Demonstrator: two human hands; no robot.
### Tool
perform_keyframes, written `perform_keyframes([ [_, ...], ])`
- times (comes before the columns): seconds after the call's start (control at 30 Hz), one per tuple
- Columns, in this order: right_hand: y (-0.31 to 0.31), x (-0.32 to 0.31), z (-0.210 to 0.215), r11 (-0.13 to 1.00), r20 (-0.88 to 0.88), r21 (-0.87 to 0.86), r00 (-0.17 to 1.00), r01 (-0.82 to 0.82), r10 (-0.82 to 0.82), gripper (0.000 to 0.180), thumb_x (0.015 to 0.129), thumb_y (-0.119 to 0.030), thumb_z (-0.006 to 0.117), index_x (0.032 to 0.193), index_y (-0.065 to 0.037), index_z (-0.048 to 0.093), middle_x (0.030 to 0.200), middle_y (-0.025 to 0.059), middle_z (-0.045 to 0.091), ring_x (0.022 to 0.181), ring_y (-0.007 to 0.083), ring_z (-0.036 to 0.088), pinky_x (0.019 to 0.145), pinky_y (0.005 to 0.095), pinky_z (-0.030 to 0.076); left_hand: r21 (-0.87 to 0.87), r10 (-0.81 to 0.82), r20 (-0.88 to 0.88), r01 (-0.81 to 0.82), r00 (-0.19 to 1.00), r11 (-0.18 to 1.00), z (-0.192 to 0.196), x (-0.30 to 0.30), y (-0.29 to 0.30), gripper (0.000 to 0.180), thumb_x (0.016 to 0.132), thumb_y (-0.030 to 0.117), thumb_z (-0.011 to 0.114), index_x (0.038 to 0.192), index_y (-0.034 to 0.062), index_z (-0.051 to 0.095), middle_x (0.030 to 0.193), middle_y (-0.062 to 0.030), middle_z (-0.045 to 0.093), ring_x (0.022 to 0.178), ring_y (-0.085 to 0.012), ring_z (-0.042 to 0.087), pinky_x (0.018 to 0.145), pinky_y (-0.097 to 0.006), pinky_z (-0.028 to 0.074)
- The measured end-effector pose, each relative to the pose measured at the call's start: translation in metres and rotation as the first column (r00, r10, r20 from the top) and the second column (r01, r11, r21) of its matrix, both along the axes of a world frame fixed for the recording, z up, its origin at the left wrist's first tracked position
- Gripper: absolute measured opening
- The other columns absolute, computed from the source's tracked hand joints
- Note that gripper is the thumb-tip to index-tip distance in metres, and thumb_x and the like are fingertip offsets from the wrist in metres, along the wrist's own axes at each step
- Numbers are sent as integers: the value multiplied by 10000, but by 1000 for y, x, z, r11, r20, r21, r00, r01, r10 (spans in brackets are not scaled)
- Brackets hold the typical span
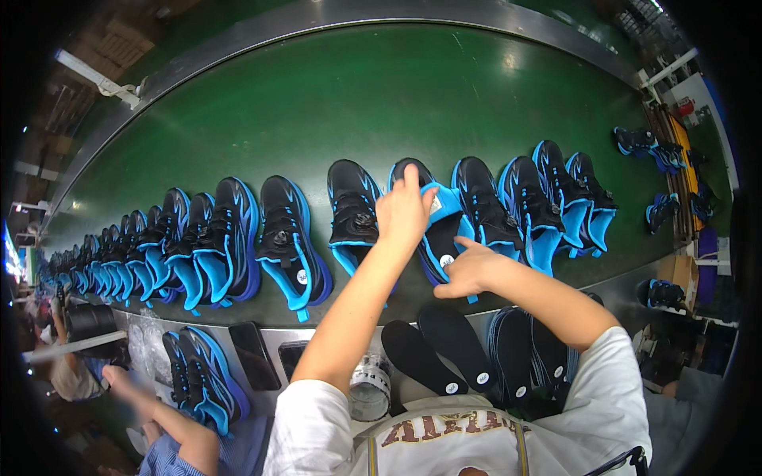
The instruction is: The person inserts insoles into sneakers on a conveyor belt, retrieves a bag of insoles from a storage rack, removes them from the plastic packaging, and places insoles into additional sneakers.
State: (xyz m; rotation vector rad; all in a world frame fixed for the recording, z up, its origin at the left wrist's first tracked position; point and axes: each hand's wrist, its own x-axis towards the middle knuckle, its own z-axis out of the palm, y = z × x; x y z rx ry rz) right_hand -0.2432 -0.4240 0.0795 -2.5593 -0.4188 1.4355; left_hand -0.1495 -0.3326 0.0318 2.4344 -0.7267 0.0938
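A black and blue sneaker (438,230) lies on the green conveyor belt (381,103), in the middle of a long row of like shoes. My left hand (403,213) grips its upper and blue tongue from above. My right hand (467,270) presses a black insole with a white dot into the shoe's heel opening. Neighbouring sneakers sit close on both sides, one at the left (353,214) and one at the right (484,205).
Loose black insoles (444,349) lie on the metal ledge in front of me, with a stack (528,357) at the right. A pair of sneakers (202,379), two dark phones (254,355) and a tape roll (370,389) sit there too. Another person's hand (119,381) works at lower left.
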Motion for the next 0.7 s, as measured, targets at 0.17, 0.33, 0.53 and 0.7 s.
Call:
perform_keyframes([
  [0.17, 6, -27, -23, 978, 314, 72, 926, 196, -209, 476, 766, -362, 374, 829, 72, 559, 826, 191, 575, 884, 255, 539, 995, 399, 192, 219, -303, 400, 231, 865, 948, -6, -1, 2, 281, 696, 266, 610, 834, 82, 449, 659, -56, 465, 542, -221, 537, 493, -330, 389],
  [0.33, 13, -103, -41, 774, 725, 581, 271, 251, -633, 166, 637, -77, 649, 743, -29, 530, 793, 84, 517, 774, 265, 522, 716, 375, 400, 262, -427, 256, 363, 867, 894, 8, -13, 20, 327, 660, 319, 636, 765, 83, 435, 673, -50, 452, 555, -207, 516, 522, -319, 372],
  [0.53, 19, -144, -55, 748, 709, 630, 241, 207, -663, 199, 674, -84, 640, 853, -27, 573, 909, 72, 545, 902, 237, 523, 790, 360, 405, 316, -475, 439, 364, 762, 876, 17, -48, 30, 235, 700, 263, 604, 702, 100, 435, 605, -17, 399, 496, -158, 439, 475, -295, 327],
  [0.7, 18, -130, -32, 762, 722, 600, 245, 245, -647, 307, 712, -116, 605, 1001, -37, 539, 1040, 91, 497, 1021, 248, 465, 869, 383, 342, 507, -578, 263, 399, 773, 764, -7, -14, 17, 129, 695, 135, 492, 804, 67, 495, 682, -45, 522, 571, -185, 569, 515, -313, 417],
])
